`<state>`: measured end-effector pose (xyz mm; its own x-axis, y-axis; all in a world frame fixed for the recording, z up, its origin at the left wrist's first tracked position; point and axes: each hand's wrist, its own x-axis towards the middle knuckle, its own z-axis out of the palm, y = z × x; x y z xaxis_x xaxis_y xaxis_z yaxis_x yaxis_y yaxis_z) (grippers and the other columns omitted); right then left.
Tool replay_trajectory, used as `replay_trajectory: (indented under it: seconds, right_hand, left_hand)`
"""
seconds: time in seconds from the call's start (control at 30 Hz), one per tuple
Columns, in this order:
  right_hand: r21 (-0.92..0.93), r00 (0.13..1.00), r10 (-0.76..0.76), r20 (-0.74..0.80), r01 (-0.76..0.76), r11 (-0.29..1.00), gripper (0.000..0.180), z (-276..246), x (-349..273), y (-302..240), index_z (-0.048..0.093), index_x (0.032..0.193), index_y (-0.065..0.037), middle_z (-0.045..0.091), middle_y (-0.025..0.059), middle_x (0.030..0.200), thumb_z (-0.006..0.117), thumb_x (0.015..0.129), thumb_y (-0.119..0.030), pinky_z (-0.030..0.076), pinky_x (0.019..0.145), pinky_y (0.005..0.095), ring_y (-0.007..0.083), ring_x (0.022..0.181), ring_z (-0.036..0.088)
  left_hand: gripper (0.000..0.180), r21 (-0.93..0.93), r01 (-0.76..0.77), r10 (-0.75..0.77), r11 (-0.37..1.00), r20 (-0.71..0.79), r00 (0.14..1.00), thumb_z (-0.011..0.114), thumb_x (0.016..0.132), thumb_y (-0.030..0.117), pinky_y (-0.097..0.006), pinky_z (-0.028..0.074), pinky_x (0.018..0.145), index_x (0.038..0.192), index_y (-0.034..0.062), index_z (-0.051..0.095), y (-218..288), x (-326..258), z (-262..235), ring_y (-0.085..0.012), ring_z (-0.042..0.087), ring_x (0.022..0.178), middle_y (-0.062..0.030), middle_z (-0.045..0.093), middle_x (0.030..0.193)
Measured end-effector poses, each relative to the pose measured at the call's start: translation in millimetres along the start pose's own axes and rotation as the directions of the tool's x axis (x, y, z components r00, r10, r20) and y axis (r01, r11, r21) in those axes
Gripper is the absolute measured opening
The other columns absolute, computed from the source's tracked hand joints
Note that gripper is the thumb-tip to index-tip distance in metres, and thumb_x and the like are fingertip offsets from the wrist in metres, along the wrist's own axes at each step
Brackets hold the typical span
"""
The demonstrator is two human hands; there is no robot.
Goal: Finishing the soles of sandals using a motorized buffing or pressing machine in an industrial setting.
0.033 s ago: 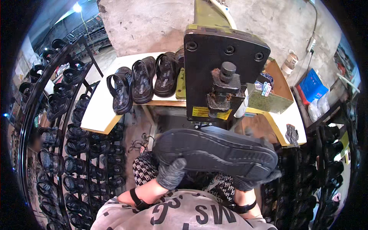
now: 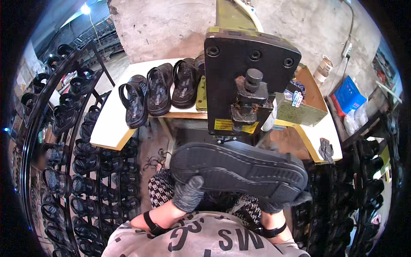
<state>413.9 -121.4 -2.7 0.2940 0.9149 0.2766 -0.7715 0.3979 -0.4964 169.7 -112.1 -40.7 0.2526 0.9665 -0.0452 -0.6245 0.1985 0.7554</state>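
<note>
Sole toward me, a black sandal [image 2: 239, 171] spans the space over my lap, just below the head of a black machine [image 2: 252, 55]. My left hand [image 2: 188, 193], in a dark grey knitted glove, is closed on the sandal's near edge toward its left end, thumb against the sole. Under the right end, my right hand [image 2: 284, 202], in a similar glove, is closed round the sandal, its fingers partly hidden behind it. The sandal's top side and straps face away from me. Where its upper edge meets the machine's lower parts, I cannot tell whether they touch.
Several black sandals [image 2: 159, 90] stand in a row on the white table [image 2: 109, 115] left of the machine. An open box [image 2: 314, 105] and a loose dark glove [image 2: 326, 150] are on the right. Racks of sandals [image 2: 87, 184] flank me on both sides.
The sandal has shifted very slightly to the left with both hands holding it. The rest has stayed in place.
</note>
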Motion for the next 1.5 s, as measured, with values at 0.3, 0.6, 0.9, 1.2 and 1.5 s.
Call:
replay_trajectory:
  seconds: [0.3,0.6,0.9,1.2,1.5]
  right_hand:
    - [-0.325,0.926,0.345,0.154,-0.282,0.903,0.09,24.8,-4.1,35.7,0.042,0.14,-0.006,0.051,0.0147,0.135,0.076,0.072,-0.054,0.042,0.105,0.0462,0.0295,0.125,0.05]
    - [-0.301,0.883,0.447,0.143,-0.392,0.869,0.091,40.6,-1.7,74.3,0.041,0.14,-0.006,0.053,0.0086,0.133,0.08,0.07,-0.05,0.042,0.104,0.0392,0.0229,0.121,0.051]
    - [-0.672,0.823,0.482,0.3,-0.177,0.719,0.071,38.8,23.0,60.6,0.049,0.134,-0.001,0.06,0.0115,0.125,0.072,0.082,-0.044,0.04,0.103,0.0352,0.0203,0.118,0.054]
    - [-0.754,0.844,0.526,0.102,-0.28,0.595,0.102,-45.2,-39.4,77.0,0.029,0.145,-0.005,0.046,0.012,0.138,0.089,0.065,-0.023,0.037,0.108,0.0367,0.0226,0.127,0.044]
    - [-0.711,0.927,0.375,0.01,-0.257,0.654,0.094,-57.1,23.3,-9.4,0.047,0.134,-0.002,0.061,0.009,0.118,0.091,0.056,-0.031,0.05,0.089,0.0321,0.0164,0.105,0.058]
  left_hand:
    - [0.068,-0.029,-0.244,0.242,0.969,-0.051,0.969,0.072,0.083,0.04,-0.046,0.042,0.105,0.136,0.0073,0.046,40.6,-19.5,-3.0,-0.0293,0.052,0.122,-0.0133,0.053,0.133]
    - [0.046,-0.084,-0.277,0.267,0.957,-0.111,0.957,0.056,0.092,0.045,-0.043,0.051,0.089,0.114,0.0049,0.063,141.3,31.7,-106.7,-0.0256,0.062,0.1,-0.0114,0.066,0.113]
    - [0.04,0.899,-0.254,-0.071,0.356,0.297,0.952,0.08,0.077,0.026,-0.033,0.049,0.082,0.106,0.005,0.063,117.3,46.6,57.7,-0.0162,0.06,0.091,-0.0068,0.064,0.099]
    - [0.038,0.71,-0.207,0.186,0.673,0.109,0.976,0.075,0.082,0.023,-0.032,0.048,0.084,0.108,0.0038,0.056,65.8,24.5,47.2,-0.0151,0.057,0.093,-0.0072,0.062,0.101]
    - [0.052,0.545,-0.14,0.009,0.827,0.235,0.972,0.065,0.091,0.015,-0.034,0.041,0.101,0.135,0.0026,0.041,52.0,22.7,31.2,-0.0179,0.051,0.116,-0.01,0.054,0.127]
